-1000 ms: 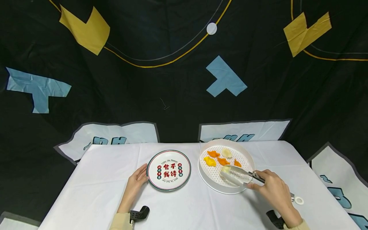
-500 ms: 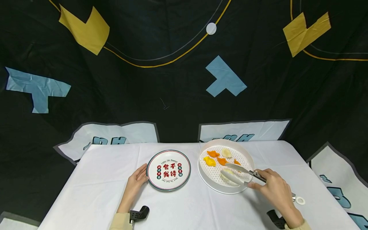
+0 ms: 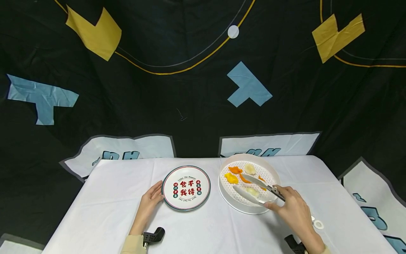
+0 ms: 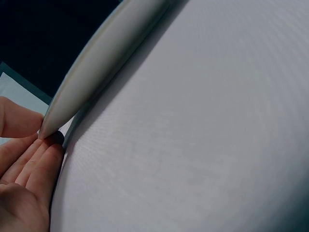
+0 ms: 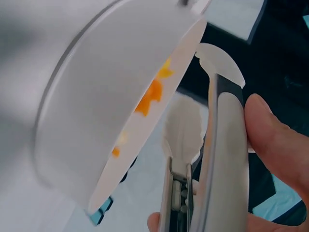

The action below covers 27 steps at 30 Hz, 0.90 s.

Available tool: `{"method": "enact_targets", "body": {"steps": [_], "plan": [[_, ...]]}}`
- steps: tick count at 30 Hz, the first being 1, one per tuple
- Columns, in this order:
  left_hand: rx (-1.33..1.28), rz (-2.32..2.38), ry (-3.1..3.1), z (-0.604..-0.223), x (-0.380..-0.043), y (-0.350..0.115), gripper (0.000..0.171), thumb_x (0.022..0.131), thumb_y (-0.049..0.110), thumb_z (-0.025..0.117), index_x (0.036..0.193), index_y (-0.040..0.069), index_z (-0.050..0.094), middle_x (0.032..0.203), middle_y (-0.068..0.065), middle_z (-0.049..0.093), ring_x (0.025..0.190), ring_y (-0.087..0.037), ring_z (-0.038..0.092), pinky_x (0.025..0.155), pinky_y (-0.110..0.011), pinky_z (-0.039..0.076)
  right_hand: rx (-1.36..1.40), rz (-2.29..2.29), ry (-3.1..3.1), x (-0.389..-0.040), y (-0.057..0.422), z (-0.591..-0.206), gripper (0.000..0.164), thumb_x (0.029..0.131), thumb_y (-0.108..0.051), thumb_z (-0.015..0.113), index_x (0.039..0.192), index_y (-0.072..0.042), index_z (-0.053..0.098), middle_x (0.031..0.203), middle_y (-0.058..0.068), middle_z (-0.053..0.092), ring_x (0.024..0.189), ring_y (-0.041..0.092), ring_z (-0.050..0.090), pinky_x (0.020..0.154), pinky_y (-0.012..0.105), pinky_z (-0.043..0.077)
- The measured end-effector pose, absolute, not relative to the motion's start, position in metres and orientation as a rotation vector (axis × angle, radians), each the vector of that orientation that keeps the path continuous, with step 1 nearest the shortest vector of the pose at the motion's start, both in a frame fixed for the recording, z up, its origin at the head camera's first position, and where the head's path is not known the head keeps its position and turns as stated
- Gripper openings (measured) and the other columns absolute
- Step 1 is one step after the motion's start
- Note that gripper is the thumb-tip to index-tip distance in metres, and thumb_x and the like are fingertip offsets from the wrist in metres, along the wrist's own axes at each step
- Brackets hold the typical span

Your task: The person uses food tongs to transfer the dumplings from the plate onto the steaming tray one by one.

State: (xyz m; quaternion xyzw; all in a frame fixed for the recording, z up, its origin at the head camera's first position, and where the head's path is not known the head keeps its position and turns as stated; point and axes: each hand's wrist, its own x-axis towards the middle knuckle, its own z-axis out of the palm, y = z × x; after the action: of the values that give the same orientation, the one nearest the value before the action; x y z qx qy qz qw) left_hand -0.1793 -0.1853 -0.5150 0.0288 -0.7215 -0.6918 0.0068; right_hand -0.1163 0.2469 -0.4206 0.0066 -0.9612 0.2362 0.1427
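In the head view my left hand (image 3: 150, 203) is at the left edge of a round white plate (image 3: 168, 192) with a green rim and red lettering. The left wrist view has the thumb (image 4: 19, 118) over the plate's edge and the fingers below, pinching it. My right hand (image 3: 293, 210) grips metal tongs (image 3: 271, 190). Their arms are spread over a round white steamer (image 3: 233, 206), one on each side of a pale dumpling-like piece (image 3: 252, 192). Around it lie a yellow piece (image 3: 231, 178), several orange pieces (image 3: 235, 170) and another pale piece (image 3: 250, 169).
A white cloth (image 3: 127, 190) covers the table. Behind stands a black curtain (image 3: 142, 106) with yellow and blue shapes. The tongs' white ring end (image 3: 318, 224) sticks out behind the right wrist.
The right hand and tongs have moved left, and the tongs' arms have spread wider. The pale piece, earlier between the tips, lies on the steamer. The left hand and plate look still.
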Motion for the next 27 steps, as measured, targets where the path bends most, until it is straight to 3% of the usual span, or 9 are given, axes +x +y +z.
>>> {"method": "enact_targets", "body": {"steps": [6,18,27], "plan": [[0.099,-2.156,-2.263,-0.515,-0.180,-0.185,0.057,0.088,-0.009,0.050,0.142,-0.009,0.035,0.145,-0.028,0.035,0.133,-0.034,0.037,0.095,-0.011,0.042,0.018,0.775,-2.757,-0.114,0.224,-0.420,0.078,0.068,-0.041,0.083,0.126,0.004,0.057,0.118,0.018,0.058,0.110,0.036,0.052,0.081,0.056,0.049],[0.120,-2.136,-2.284,-0.515,-0.180,-0.184,0.057,0.087,-0.009,0.050,0.142,-0.008,0.035,0.145,-0.028,0.035,0.133,-0.034,0.038,0.094,-0.010,0.042,0.165,0.964,-2.652,-0.110,0.178,-0.432,0.085,0.057,-0.029,0.091,0.126,0.000,0.052,0.123,0.015,0.053,0.117,0.033,0.046,0.096,0.054,0.043],[0.113,-2.154,-2.270,-0.514,-0.179,-0.184,0.057,0.088,-0.008,0.049,0.143,-0.008,0.034,0.146,-0.028,0.034,0.134,-0.034,0.036,0.095,-0.010,0.041,0.225,0.888,-2.573,-0.104,0.146,-0.447,0.088,0.050,-0.032,0.094,0.122,-0.004,0.052,0.113,0.005,0.055,0.104,0.023,0.051,0.087,0.043,0.050]]}}
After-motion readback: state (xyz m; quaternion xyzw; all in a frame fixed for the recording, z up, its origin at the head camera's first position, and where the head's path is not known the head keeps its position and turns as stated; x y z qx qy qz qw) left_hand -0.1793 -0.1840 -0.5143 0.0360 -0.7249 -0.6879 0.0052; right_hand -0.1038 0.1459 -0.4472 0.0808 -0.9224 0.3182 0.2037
